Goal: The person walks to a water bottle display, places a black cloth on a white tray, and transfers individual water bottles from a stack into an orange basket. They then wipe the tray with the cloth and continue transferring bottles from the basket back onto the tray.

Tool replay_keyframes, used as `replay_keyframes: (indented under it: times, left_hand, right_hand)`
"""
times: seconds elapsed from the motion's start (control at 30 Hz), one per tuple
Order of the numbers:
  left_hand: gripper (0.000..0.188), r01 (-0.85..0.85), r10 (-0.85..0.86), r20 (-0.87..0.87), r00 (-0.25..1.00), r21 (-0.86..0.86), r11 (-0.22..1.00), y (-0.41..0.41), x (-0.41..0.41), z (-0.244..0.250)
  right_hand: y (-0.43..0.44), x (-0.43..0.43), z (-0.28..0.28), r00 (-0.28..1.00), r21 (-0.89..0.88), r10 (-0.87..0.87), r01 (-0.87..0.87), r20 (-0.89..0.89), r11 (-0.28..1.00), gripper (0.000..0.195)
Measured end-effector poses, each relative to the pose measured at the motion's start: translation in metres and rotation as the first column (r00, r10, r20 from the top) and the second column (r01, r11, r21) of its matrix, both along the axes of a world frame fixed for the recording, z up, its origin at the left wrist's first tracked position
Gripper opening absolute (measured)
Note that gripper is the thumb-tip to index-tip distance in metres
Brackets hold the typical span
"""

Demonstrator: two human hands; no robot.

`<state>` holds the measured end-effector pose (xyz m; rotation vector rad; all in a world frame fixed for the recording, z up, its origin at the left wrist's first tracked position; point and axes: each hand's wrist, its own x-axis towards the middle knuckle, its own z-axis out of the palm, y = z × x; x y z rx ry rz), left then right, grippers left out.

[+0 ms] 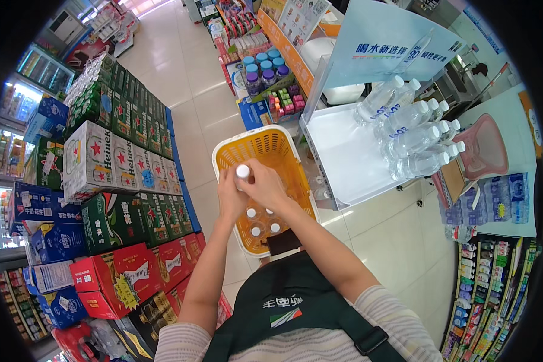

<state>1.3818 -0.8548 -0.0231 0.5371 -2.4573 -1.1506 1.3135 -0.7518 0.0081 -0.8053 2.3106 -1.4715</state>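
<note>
Above a yellow plastic shopping basket with a white rim, both of my hands are closed around an upright bottle. Its white cap shows between my fingers, while the body is mostly hidden. My left hand wraps it from the left. From the right, my right hand grips it close under the cap. Several clear bottles with white caps stand in the near end of the basket, partly covered by my right forearm.
To the right, a white display shelf holds several clear water bottles at its right side. Stacked Heineken cartons and red Budweiser cartons line the left. Blue- and purple-capped bottles stand beyond the basket, beside the tiled floor.
</note>
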Motion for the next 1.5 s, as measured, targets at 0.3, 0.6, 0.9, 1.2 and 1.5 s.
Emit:
replay_keyframes:
  times: [0.3,0.6,0.9,1.2,1.5]
  left_hand:
    - [0.051,-0.069,0.062,0.082,0.995,0.089,0.994,-0.017,0.001,-0.090]
    - [0.054,-0.053,0.030,0.448,0.894,0.039,0.998,-0.017,0.015,-0.171]
    - [0.056,-0.041,0.064,0.550,0.833,-0.055,0.998,-0.011,0.002,-0.177]
    - [0.051,-0.013,0.070,0.597,0.799,-0.100,0.995,-0.008,0.013,-0.197]
    - [0.057,-0.115,0.216,0.621,0.753,-0.199,0.973,0.010,0.011,-0.174]
  right_hand:
    - [0.038,0.003,-0.026,0.991,0.118,0.001,-0.018,0.137,0.993,0.036]
    - [0.109,-0.005,-0.030,0.975,0.221,-0.136,0.096,0.174,0.970,0.029]
    - [0.167,-0.059,-0.011,0.934,0.149,-0.335,0.316,0.125,0.937,0.026]
    - [0.222,-0.170,0.060,0.770,-0.014,-0.539,0.570,-0.341,0.822,0.031]
    - [0.221,-0.274,0.088,0.703,0.196,-0.489,0.653,-0.517,0.732,0.050]
